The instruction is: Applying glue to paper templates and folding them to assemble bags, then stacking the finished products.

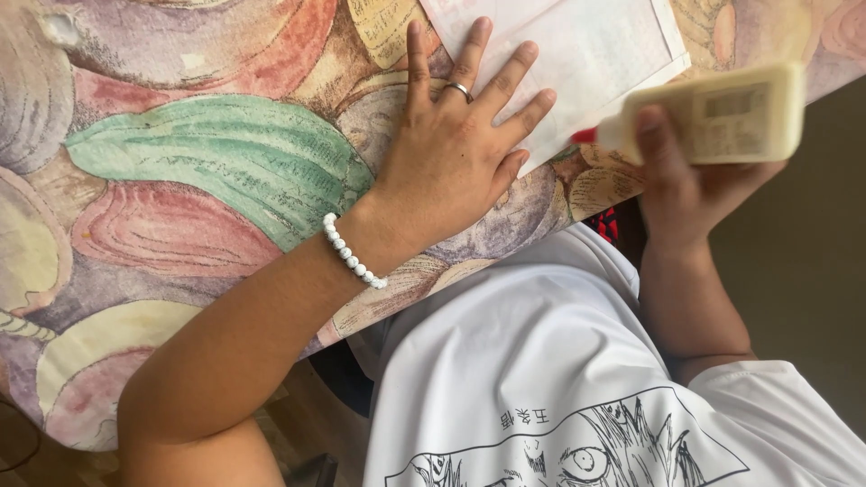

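Your tabletop [180, 162] wears a pastel painted cloth. Nearest, your left hand [451, 153] (ringed, white-beaded wrist) lies flat, fingers spread, pinning the white paper [586, 45]; your right hand [677, 176] grips a cream red-tipped glue bottle [713, 117] at its edge.

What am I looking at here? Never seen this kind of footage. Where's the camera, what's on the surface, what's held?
One camera, worn on a person's head, looks down at their own bare hands. No robot. The left hand, with a ring and a white bead bracelet, lies flat, fingers spread, pressing a white paper sheet onto a table covered with a colourful patterned cloth. The right hand grips a cream-coloured squeeze bottle with a red tip, pointed at the paper's edge. The white below is the person's shirt.
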